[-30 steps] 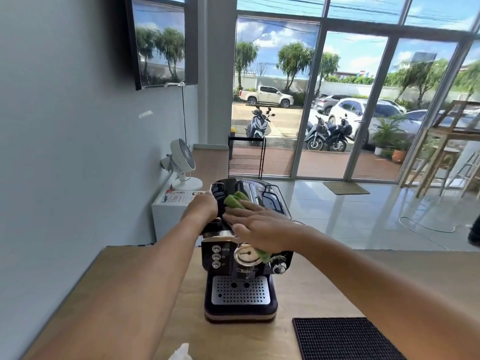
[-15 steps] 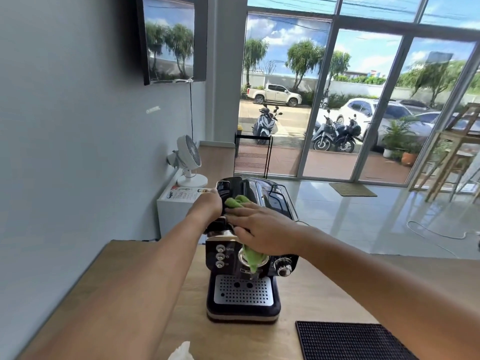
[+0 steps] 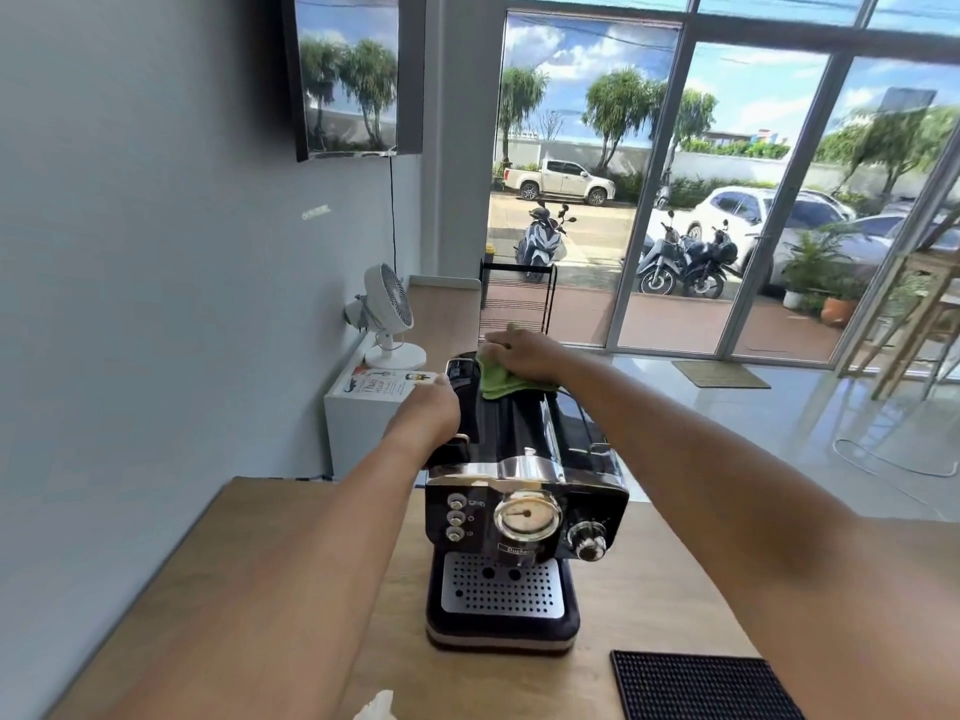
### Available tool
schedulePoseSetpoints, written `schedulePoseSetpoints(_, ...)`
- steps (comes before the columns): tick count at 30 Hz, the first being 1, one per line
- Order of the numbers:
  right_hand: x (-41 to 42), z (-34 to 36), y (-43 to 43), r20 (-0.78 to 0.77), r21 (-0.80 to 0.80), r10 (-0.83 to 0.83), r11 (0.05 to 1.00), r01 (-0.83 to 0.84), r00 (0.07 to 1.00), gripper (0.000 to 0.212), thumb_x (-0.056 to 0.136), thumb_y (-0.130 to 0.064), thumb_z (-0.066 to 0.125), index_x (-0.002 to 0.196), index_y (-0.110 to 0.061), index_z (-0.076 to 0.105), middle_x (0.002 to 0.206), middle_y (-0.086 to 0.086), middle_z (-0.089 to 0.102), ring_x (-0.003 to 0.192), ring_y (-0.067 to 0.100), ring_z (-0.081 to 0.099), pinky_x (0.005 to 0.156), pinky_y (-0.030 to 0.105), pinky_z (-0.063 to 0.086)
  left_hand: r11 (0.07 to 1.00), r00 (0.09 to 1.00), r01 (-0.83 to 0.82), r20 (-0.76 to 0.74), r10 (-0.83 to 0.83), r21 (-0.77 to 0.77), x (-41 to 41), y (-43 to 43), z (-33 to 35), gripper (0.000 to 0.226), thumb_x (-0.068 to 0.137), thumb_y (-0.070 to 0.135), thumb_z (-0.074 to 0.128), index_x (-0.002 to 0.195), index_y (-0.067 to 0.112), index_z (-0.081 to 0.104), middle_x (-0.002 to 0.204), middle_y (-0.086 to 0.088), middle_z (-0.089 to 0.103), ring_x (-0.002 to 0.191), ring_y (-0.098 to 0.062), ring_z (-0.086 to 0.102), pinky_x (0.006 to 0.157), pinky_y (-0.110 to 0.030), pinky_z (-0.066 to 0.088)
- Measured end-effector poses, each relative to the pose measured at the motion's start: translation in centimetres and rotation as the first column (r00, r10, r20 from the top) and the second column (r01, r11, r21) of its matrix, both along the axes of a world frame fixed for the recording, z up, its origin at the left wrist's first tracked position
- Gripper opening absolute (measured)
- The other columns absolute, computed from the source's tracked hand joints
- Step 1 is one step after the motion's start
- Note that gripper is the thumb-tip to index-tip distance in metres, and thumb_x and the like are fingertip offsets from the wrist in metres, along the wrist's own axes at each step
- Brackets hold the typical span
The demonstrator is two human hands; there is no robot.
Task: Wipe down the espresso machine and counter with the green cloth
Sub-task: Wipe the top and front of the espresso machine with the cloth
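So the big change: half a second back the right hand [image 3: 522, 353] had the green cloth [image 3: 493, 381] draped over the front of the espresso machine [image 3: 524, 517], right over the round gauge. Now hand and cloth are up at the rear of the machine's top, and the gauge and knobs are in plain sight. The fingers [image 3: 493, 348] look curled down over the cloth, bunching it against the black top panel.

The left hand [image 3: 428, 415] is in the same spot, against the machine's upper left side, steadying it I'd guess. Its fingers are hidden behind the back of the hand, so I can't tell if they're gripping or just resting.

The machine itself sits by the far edge of the tabletop [image 3: 249, 589], with a black mat [image 3: 696, 688] at the near right corner.

My read: the top is getting one front-to-back pass and it's nearly at the end of it. The sides, the drip tray and the whole tabletop look like they're not done yet, so it's early days.
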State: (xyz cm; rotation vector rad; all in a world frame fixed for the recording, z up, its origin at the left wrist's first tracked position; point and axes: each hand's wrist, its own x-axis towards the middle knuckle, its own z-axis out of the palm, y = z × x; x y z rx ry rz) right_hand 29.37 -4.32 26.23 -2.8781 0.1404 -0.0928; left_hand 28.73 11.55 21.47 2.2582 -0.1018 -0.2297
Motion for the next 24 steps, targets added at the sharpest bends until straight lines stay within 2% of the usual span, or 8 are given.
schedulePoseSetpoints(2,1.4,-0.9,0.5,-0.082,-0.115,0.006,0.993,-0.015,0.997,0.041,0.103,-0.036,0.026,0.127,-0.023,0.056,0.142,0.011,0.051,0.12,0.03,0.054,0.092,0.037,0.04,1.0,1.0,0.001,-0.004,-0.001,0.017,0.1,-0.1,-0.1,0.053,0.104,0.03,0.013,0.145,0.005,0.035,0.149,-0.02,0.037,0.135,-0.033,0.038,0.109,-0.039,0.03)
schedulePoseSetpoints(5,1.4,-1.1,1.5,-0.084,-0.211,0.024,0.977,-0.041,0.996,0.039,0.1,-0.026,0.025,0.122,-0.016,0.056,0.143,0.012,0.05,0.126,0.029,0.05,0.098,0.037,0.038,1.0,1.0,-0.016,-0.021,0.016,-0.013,0.0,-0.1,0.0,0.054,0.104,0.031,0.015,0.14,-0.002,0.039,0.148,-0.021,0.038,0.135,-0.033,0.038,0.111,-0.041,0.029)
schedulePoseSetpoints(10,-4.9,-0.9,3.1,-0.111,-0.283,0.153,0.942,-0.179,0.982,0.05,0.105,-0.024,0.019,0.152,-0.01,0.029,0.162,0.006,0.018,0.15,0.019,0.01,0.117,0.028,0.004,1.0,1.0,-0.004,-0.006,0.004,-0.014,-0.2,0.0,0.1,0.056,0.103,0.031,0.015,0.136,-0.003,0.044,0.145,-0.022,0.042,0.131,-0.033,0.043,0.11,-0.042,0.032)
schedulePoseSetpoints(13,-9.5,-1.6,3.9,-0.104,-0.194,0.177,0.961,-0.195,0.979,0.052,0.105,-0.034,0.016,0.155,-0.021,0.02,0.164,-0.002,0.011,0.15,0.014,0.001,0.119,0.032,0.0,1.0,1.0,-0.002,-0.013,0.002,-0.017,-0.6,0.1,0.3,0.057,0.102,0.033,0.015,0.136,-0.003,0.044,0.145,-0.021,0.043,0.131,-0.033,0.043,0.11,-0.043,0.033)
schedulePoseSetpoints(16,-12.9,-3.5,5.4,0.039,-0.13,0.126,0.984,-0.12,0.991,0.052,0.103,-0.036,0.018,0.153,-0.026,0.029,0.162,-0.005,0.02,0.15,0.014,0.008,0.121,0.036,0.005,1.0,1.0,0.005,-0.002,-0.005,-0.02,-1.0,0.3,0.6,0.054,0.102,0.029,0.015,0.134,-0.003,0.045,0.143,-0.022,0.044,0.129,-0.034,0.045,0.109,-0.046,0.035)
schedulePoseSetpoints(20,-15.8,-6.6,7.9,0.352,-0.313,0.152,0.949,-0.037,0.923,0.047,0.097,-0.036,0.034,0.135,-0.023,0.058,0.141,-0.003,0.056,0.136,0.018,0.043,0.114,0.034,0.021,1.0,0.999,0.009,0.036,-0.008,-0.029,-1.5,0.2,1.0,0.042,0.1,0.01,0.017,0.125,-0.005,0.047,0.136,-0.028,0.047,0.124,-0.038,0.046,0.106,-0.048,0.037)
schedulePoseSetpoints(22,-16.8,-7.7,6.9,0.34,-0.446,0.252,0.892,-0.08,0.906,0.045,0.091,-0.035,0.047,0.131,-0.022,0.062,0.136,-0.003,0.06,0.13,0.019,0.051,0.112,0.034,0.023,1.0,0.999,-0.004,0.043,0.004,-0.011,-1.9,0.2,1.2,0.041,0.101,0.009,0.018,0.127,-0.006,0.046,0.136,-0.029,0.046,0.126,-0.038,0.045,0.106,-0.047,0.037)
schedulePoseSetpoints(24,-17.8,-8.7,4.3,0.319,-0.464,0.358,0.866,-0.185,0.877,0.052,0.091,-0.031,0.049,0.141,-0.021,0.05,0.147,-0.003,0.049,0.137,0.019,0.043,0.117,0.037,0.025,1.0,0.999,-0.017,0.052,0.016,0.019,-2.4,0.2,1.4,0.039,0.1,0.003,0.019,0.129,-0.007,0.044,0.135,-0.031,0.046,0.126,-0.039,0.045,0.104,-0.045,0.037)
